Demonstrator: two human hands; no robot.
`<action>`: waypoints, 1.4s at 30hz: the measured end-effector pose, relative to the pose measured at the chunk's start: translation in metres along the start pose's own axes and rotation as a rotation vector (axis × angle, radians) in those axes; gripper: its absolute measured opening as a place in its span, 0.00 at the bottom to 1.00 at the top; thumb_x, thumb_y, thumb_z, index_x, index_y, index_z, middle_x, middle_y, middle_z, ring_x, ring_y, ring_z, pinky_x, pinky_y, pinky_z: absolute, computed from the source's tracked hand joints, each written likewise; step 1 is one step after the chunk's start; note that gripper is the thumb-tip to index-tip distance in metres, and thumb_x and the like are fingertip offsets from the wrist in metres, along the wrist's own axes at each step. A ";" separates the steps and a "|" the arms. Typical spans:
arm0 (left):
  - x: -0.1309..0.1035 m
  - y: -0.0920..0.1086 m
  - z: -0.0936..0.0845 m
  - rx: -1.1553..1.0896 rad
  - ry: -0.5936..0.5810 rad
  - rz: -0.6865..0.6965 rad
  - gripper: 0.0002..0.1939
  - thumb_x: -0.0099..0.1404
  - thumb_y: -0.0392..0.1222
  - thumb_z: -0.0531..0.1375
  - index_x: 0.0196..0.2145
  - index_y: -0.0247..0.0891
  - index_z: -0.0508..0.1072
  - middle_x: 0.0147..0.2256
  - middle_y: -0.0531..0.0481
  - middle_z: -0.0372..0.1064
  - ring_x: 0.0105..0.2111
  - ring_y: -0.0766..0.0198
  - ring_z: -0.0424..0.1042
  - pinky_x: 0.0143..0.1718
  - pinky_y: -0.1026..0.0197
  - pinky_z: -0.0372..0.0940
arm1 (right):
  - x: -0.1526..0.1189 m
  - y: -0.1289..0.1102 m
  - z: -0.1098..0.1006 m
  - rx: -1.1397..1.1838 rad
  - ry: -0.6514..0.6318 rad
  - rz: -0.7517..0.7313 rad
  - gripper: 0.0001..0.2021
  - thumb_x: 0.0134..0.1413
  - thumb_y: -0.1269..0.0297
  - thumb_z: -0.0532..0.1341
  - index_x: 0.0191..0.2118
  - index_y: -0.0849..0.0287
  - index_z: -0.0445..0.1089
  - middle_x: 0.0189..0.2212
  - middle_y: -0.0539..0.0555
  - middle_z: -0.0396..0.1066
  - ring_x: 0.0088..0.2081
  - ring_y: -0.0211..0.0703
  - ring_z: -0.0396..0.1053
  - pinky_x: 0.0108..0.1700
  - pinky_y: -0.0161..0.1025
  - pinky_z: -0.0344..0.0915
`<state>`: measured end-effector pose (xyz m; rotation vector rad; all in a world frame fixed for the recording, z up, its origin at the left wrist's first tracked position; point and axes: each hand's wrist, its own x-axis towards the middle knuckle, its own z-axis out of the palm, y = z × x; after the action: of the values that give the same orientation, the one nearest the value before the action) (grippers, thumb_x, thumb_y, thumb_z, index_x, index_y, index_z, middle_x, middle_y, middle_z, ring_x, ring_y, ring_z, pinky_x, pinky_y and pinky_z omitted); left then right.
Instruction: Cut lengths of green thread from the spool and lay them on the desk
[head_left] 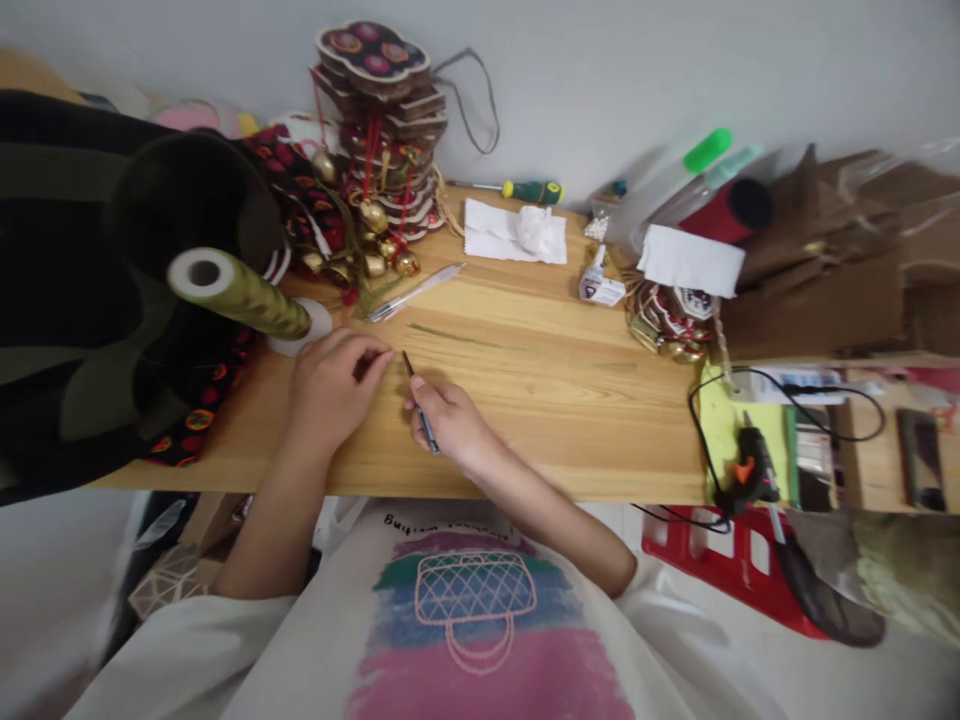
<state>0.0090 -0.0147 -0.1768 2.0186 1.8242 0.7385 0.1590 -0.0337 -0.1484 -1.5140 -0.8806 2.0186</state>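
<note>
My right hand is closed around a slim, dark-tipped tool with a blue-grey body; its exact kind is hard to make out. The tip points up and away from me, just right of my left fingertips. My left hand is closed in a pinch, thumb against fingers, and anything between them is too small to see. Beyond both hands, a thin green strand lies across the wooden table. An olive-green spool of cord or ribbon stands by my left hand, on a white disc.
A pen lies beyond my hands. Stacked hanging ornaments with gold bells stand at the back left. White tissue, a screwdriver and a small glue bottle sit behind. A glue gun with a black cable lies at the right.
</note>
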 end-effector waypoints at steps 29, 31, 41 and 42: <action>0.000 -0.003 0.001 -0.028 0.034 0.031 0.08 0.64 0.44 0.58 0.31 0.40 0.73 0.29 0.53 0.69 0.28 0.65 0.66 0.34 0.61 0.61 | 0.001 -0.001 0.000 -0.019 -0.006 -0.012 0.18 0.67 0.65 0.48 0.23 0.57 0.57 0.07 0.40 0.52 0.11 0.30 0.50 0.17 0.28 0.48; 0.000 -0.003 0.001 -0.028 0.031 0.031 0.08 0.64 0.44 0.58 0.31 0.40 0.73 0.29 0.53 0.69 0.28 0.65 0.66 0.34 0.61 0.61 | 0.001 -0.001 0.000 -0.020 -0.011 -0.020 0.18 0.67 0.65 0.48 0.23 0.57 0.56 0.08 0.40 0.52 0.11 0.30 0.51 0.17 0.28 0.48; 0.000 -0.002 0.001 -0.037 0.029 0.031 0.08 0.64 0.44 0.58 0.30 0.40 0.73 0.28 0.52 0.69 0.29 0.64 0.67 0.34 0.60 0.62 | 0.000 -0.002 0.000 -0.055 -0.005 -0.003 0.18 0.68 0.64 0.47 0.23 0.57 0.55 0.08 0.41 0.52 0.11 0.30 0.50 0.18 0.29 0.48; 0.000 -0.002 0.001 -0.037 0.027 0.027 0.08 0.64 0.44 0.58 0.30 0.40 0.73 0.28 0.52 0.69 0.28 0.64 0.66 0.34 0.60 0.62 | 0.000 -0.002 0.000 -0.064 -0.002 -0.005 0.18 0.68 0.64 0.48 0.23 0.57 0.56 0.08 0.41 0.53 0.11 0.30 0.50 0.18 0.29 0.48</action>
<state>0.0080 -0.0144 -0.1786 2.0232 1.7877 0.8051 0.1589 -0.0321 -0.1464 -1.5429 -0.9574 2.0068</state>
